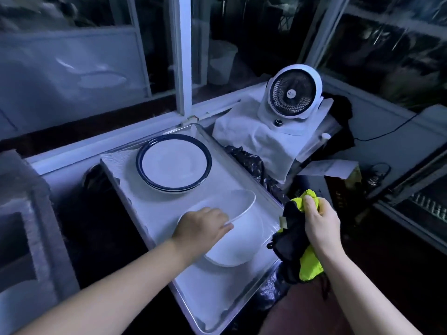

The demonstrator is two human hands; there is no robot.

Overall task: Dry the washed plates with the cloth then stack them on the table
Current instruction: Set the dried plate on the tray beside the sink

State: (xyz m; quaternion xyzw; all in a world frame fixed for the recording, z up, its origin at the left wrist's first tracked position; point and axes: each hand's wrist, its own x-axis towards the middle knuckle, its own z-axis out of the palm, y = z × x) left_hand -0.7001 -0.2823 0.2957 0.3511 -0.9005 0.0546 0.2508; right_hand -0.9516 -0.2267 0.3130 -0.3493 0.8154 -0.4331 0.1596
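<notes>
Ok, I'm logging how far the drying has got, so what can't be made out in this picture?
Head view, stack of blue-rimmed plates: the rims overlap, so the count is unclear.
Head view, white plate: the left hand covers its near edge, and dim light hides any wetness.
Head view, cloth: partly bunched inside the right hand.

The white rectangular table (150,213) runs from the lower centre of the frame up to the middle. At its far end sits a stack of blue-rimmed white round plates (173,163). Nearer, a plain white round plate (242,243) tilts on the table, the left hand (200,228) gripping its left edge. Off the table's right side the right hand (320,221) holds a yellow-and-black cloth (297,252). Upper right, a white round fan (291,95) stands on a white draped sheet (254,141), crumpled black plastic (249,163) between it and the table.
</notes>
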